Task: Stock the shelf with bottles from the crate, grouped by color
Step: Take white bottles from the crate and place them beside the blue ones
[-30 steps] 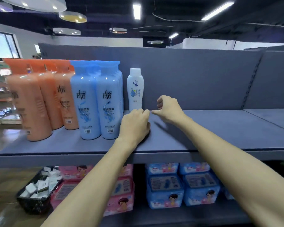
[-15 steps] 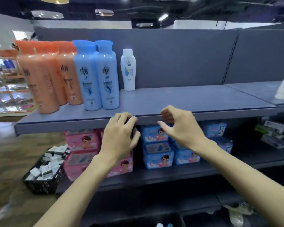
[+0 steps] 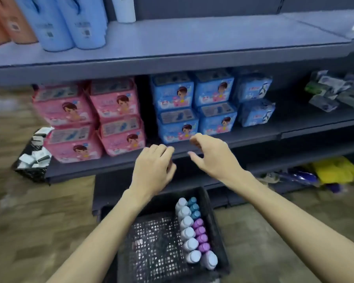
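Note:
A black mesh crate (image 3: 151,246) stands on the floor below me. Along its right side lie several white-capped bottles (image 3: 187,233), several purple-capped ones (image 3: 201,235) and a few teal-capped ones (image 3: 193,207). My left hand (image 3: 153,170) hovers above the crate's far edge with loosely curled fingers and holds nothing. My right hand (image 3: 213,156) hangs beside it, fingers relaxed and empty. On the top grey shelf (image 3: 202,39) stand orange bottles (image 3: 10,23), blue bottles (image 3: 70,23) and one white bottle (image 3: 124,9), only their lower parts in view.
The middle shelf carries pink packs (image 3: 94,119) and blue packs (image 3: 194,107), with grey-green packets (image 3: 335,92) to the right. A black basket of small white boxes (image 3: 34,158) sits on the wooden floor at left. Yellow and purple items (image 3: 331,172) lie on the bottom shelf at right.
My view has tilted down from the top shelf to the crate on the floor. Both hands have come away from the top shelf and dropped toward the crate, still empty.

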A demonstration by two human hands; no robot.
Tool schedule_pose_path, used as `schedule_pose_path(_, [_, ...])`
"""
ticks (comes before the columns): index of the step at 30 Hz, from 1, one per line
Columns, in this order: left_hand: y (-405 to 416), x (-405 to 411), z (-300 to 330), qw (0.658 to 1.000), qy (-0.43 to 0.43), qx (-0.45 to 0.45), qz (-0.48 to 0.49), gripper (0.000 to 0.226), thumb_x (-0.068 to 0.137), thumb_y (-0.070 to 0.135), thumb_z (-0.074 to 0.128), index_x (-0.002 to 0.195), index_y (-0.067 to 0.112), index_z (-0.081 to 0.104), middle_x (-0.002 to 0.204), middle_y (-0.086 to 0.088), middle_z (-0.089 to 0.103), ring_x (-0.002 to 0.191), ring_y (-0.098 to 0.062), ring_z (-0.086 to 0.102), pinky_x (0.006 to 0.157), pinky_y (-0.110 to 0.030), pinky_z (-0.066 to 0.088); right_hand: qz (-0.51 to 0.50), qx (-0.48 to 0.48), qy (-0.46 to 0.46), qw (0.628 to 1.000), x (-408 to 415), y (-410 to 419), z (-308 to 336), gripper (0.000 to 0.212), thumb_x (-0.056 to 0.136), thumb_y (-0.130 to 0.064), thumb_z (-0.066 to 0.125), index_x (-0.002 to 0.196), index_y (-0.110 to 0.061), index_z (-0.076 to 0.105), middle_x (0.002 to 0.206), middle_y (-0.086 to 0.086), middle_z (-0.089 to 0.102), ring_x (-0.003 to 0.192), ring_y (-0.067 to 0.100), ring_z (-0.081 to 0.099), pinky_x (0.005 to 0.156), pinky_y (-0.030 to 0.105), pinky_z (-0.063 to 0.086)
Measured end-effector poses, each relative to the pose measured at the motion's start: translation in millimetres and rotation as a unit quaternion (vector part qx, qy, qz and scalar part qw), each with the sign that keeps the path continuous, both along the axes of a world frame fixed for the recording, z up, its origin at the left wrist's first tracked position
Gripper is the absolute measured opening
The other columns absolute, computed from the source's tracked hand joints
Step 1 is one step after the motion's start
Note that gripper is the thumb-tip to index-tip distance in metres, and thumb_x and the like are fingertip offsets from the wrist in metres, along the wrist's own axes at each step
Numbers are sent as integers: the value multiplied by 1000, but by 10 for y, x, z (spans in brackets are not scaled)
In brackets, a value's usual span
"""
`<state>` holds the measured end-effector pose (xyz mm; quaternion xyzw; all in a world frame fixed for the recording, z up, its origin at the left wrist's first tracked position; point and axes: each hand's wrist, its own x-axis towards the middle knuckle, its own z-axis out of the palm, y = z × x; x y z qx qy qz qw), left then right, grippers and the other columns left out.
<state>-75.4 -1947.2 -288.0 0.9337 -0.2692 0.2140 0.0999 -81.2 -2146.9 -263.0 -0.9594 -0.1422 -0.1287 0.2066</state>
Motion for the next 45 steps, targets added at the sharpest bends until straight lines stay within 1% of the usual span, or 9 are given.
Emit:
schedule_pose_path(14, [-23, -923, -1546, 950, 285, 90, 86, 24, 76, 25, 64, 96, 14, 60, 80, -1, 60, 72, -25, 56, 63, -38, 47, 29, -104, 234, 966, -755, -307, -1995, 29, 93, -29, 59, 112, -8, 54, 103, 8, 60, 94, 31, 61, 69, 39, 44])
schedule_pose_path(20, [-131, -1228, -1971, 908, 395, 94, 107, 21, 80, 24, 60, 98, 13, 58, 87, -4, 62, 81, -27, 59, 71, -36, 48, 65, -165, 393, 902, -1076, -203, -2715, 43, 92, -27, 58, 131, -12, 46, 123, 11, 57, 107, 34, 60, 79, 41, 48])
schedule_pose_path(27, [-124, -1404, -2321, 894, 426, 73, 123, 28, 84, 24, 56, 111, 13, 58, 96, -5, 63, 89, -26, 59, 75, -36, 47, 92, -236, 471, 845, -1456, -7, -3424, 47, 92, -23, 59, 136, -13, 44, 129, 12, 53, 112, 34, 58, 86, 42, 48])
schedule_pose_path(28, [-104, -1450, -2391, 889, 433, 72, 130, 29, 84, 24, 57, 111, 14, 58, 96, -4, 63, 89, -26, 59, 74, -35, 48, 82, -253, 463, 845, -1506, 5, -3546, 45, 90, -25, 64, 131, -12, 49, 123, 11, 57, 105, 33, 62, 84, 41, 50])
schedule_pose_path(30, [-73, -1536, -2562, 883, 443, 63, 140, 28, 82, 23, 60, 108, 14, 60, 93, -3, 64, 86, -25, 60, 71, -35, 49, 82, -290, 457, 837, -1595, 26, -3808, 47, 67, -33, 85, 104, -13, 64, 92, 6, 65, 71, 24, 68, 59, 34, 55])
schedule_pose_path(33, [-58, -1658, -2832, 875, 455, 41, 160, 26, 79, 22, 63, 103, 14, 61, 88, -3, 63, 82, -25, 60, 66, -35, 49, 70, -251, 446, 856, -1563, 73, -4073, 48, 34, -27, 94, 72, -16, 67, 60, -1, 61, 41, 14, 57, 35, 19, 37])
schedule_pose_path(38, [-78, -1768, -3217, 865, 479, 0, 151, 29, 84, 21, 58, 112, 14, 60, 95, -2, 63, 88, -24, 59, 73, -35, 48, 87, -304, 350, 882, -1512, 144, -4234, 29, 42, -14, 84, 68, -13, 70, 51, -1, 59, 32, 15, 53, 30, 16, 29])
schedule_pose_path(43, [-52, -1794, -3407, 862, 484, -18, 149, 26, 86, 21, 55, 112, 15, 59, 98, -1, 62, 91, -23, 58, 76, -35, 48, 131, -317, 342, 875, -1502, 85, -4496, 35, 43, -8, 88, 74, -9, 70, 55, 6, 64, 34, 20, 58, 30, 21, 40])
schedule_pose_path(45, [-27, -1788, -3362, 863, 482, -25, 147, 27, 87, 21, 55, 112, 14, 60, 99, -1, 62, 92, -23, 57, 77, -36, 49, 124, -310, 352, 874, -1468, 76, -4395, 32, 61, -11, 83, 90, -8, 69, 67, 8, 70, 48, 24, 66, 40, 26, 45])
